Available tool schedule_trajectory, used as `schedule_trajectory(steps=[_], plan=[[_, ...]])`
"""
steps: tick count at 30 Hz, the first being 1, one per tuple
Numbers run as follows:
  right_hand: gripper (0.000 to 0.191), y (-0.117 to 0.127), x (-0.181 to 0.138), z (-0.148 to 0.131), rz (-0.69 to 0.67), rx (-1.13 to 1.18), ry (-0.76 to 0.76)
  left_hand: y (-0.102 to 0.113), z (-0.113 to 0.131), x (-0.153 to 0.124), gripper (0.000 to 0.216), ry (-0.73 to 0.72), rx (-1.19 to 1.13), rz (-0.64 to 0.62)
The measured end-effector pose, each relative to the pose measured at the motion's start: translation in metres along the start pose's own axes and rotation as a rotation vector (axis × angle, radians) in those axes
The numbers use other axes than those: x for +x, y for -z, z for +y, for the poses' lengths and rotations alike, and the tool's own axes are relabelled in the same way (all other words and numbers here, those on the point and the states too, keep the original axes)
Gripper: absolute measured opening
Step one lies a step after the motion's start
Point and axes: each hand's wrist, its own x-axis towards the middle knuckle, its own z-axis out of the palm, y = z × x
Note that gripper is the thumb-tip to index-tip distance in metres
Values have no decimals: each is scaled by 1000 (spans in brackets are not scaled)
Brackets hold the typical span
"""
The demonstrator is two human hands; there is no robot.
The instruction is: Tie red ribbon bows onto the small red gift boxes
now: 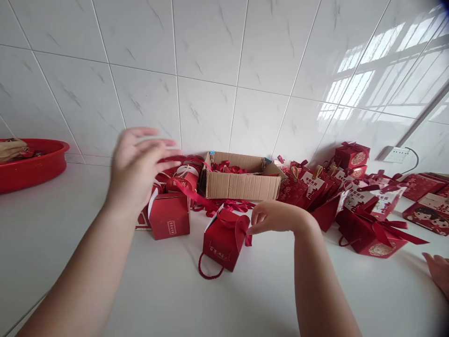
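Note:
A small red gift box with a twisted rope handle stands on the white counter in front of me. A red ribbon trails to it from the upper left, and a short end hangs at its right edge. My right hand pinches at that edge, with finger and thumb on the ribbon there; the exact grip is partly hidden. My left hand is raised above the boxes at left, blurred by motion, fingers apart. I see nothing held in it. Another red box stands below it.
An open cardboard carton of red ribbons stands against the tiled wall. Several red gift boxes and bags crowd the right side. A red basin sits at far left. Another person's hand rests at the right edge.

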Motion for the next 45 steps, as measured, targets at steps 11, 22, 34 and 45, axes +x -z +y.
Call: schedule_trajectory(steps=[11,22,34,45], plan=[[29,-9,26,2,-17,95,17,-21,-57,-19,38,425,841,-1154],[32,3,11,23,29,220,74,-19,-32,-21,39,357,969,-1012],[41,8,3,28,219,214,113,-7,-23,-25,12,261,949,-1057],[43,10,4,55,138,193,-80,-8,-30,-20,33,257,1033,-1065]])
